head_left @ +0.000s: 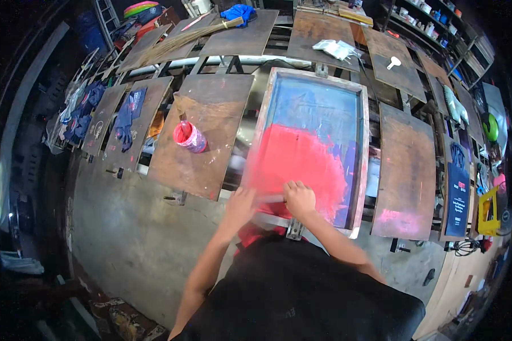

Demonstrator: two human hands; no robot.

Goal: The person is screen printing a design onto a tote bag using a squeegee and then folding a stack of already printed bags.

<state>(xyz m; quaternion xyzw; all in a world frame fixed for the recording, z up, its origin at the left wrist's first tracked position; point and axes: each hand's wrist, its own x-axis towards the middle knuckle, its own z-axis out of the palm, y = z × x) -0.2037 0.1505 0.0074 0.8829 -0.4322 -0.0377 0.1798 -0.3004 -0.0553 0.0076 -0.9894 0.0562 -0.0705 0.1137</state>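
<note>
Stained rectangular boards (407, 159) fill the workshop; its left margin is lost in shadow. Between them lies a printing screen (364, 142), pink ink (296, 165) smeared over its blue mesh (316, 102). At its near end the squeegee (271, 199) is blurred, blade indistinct. The right hand (299, 199) folds its fingers around it; whether the blurred left hand's (242, 202) fingers grip cannot be told.
</note>
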